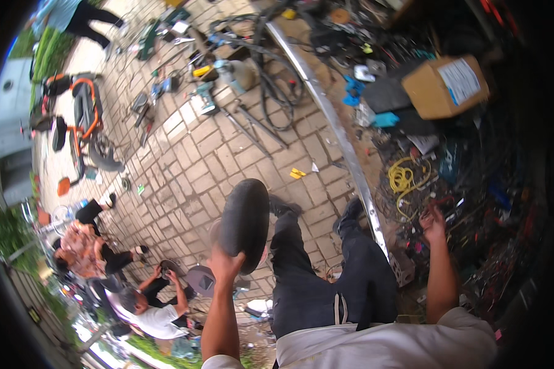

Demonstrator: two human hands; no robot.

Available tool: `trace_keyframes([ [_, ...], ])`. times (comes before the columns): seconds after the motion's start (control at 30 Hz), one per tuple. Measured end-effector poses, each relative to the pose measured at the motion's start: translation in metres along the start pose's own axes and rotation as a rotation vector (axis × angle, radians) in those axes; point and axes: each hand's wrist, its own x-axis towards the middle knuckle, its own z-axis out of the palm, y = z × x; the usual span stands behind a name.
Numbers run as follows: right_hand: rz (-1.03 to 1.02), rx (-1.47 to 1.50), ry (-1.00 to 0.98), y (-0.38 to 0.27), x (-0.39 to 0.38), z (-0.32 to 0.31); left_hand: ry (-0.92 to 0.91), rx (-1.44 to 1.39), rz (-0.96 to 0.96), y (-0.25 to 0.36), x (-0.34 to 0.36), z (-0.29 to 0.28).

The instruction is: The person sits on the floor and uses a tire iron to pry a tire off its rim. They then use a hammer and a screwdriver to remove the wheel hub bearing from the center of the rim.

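Observation:
In my left hand (226, 264) is a small black tyre (247, 215), held up on edge in front of my legs. My fingers close on its lower end, and part of them is hidden behind it. My right hand (433, 224) hangs out to the right with its fingers loosely curled and apart, holding nothing. Below it lies a heap of mixed parts and wires, and a coil of yellow cable (401, 178) is the nearest thing I can make out. Whether the hand touches the heap, I cannot tell.
A long metal strip (326, 107) divides the brick paving from the heap. A cardboard box (431, 92) stands at the upper right. Beyond my feet lie a drill (204, 99) and thick black hoses (266, 86). Two people sit at the left near an orange-and-black scooter (83, 120).

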Motion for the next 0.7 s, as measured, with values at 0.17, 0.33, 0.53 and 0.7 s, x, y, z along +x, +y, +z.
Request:
trace_keyframes([
  [0.17, 0.267, -0.315, -0.254, 0.077, -0.076, 0.205, 0.094, -0.351, -0.243, -0.059, 0.062, -0.037],
  [0.33, 0.265, -0.712, -0.329, 0.209, -0.109, 0.424, 0.161, -0.563, -0.495, -0.135, 0.130, -0.084],
  [0.53, 0.382, -0.862, -0.512, 0.324, -0.121, 0.613, 0.325, -0.758, -0.725, -0.240, 0.210, -0.138],
  [0.7, -0.039, -1.720, -0.904, 0.416, -0.108, 0.765, 0.418, -0.791, -0.804, -0.329, 0.275, -0.147],
])
